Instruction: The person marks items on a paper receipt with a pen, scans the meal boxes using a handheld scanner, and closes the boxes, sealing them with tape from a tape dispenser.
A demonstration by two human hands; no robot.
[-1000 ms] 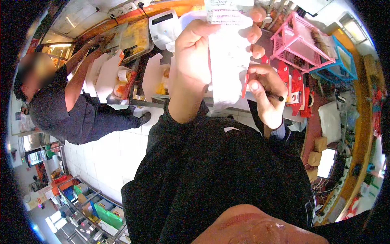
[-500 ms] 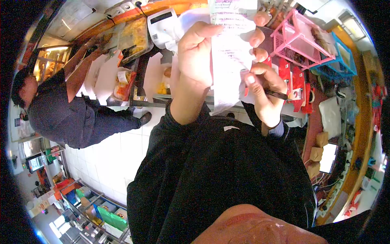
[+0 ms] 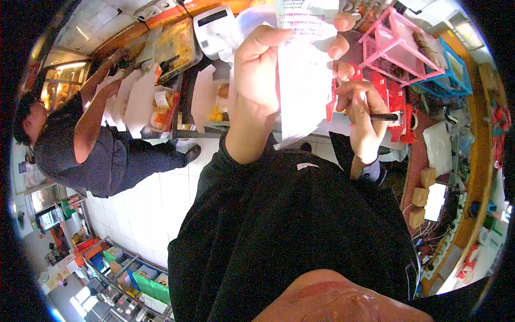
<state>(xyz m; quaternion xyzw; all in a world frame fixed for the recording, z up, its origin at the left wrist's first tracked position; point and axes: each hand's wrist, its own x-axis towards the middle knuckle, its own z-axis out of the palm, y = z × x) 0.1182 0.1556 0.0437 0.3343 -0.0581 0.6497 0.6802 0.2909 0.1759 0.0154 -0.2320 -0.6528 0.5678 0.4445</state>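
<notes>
The left hand (image 3: 260, 80) is curled round a long paper slip (image 3: 306, 80), its thumb over the left edge and its fingertips showing past the right edge. The right hand (image 3: 367, 115), fingers bent nearly closed, grips a dark pen (image 3: 383, 117) beside the slip's right side; whether it touches the paper, I cannot tell. The slip is held up over the surface (image 3: 185, 102), near a white device (image 3: 214, 32), an open food box (image 3: 204, 99) and a pink rack (image 3: 399, 48).
</notes>
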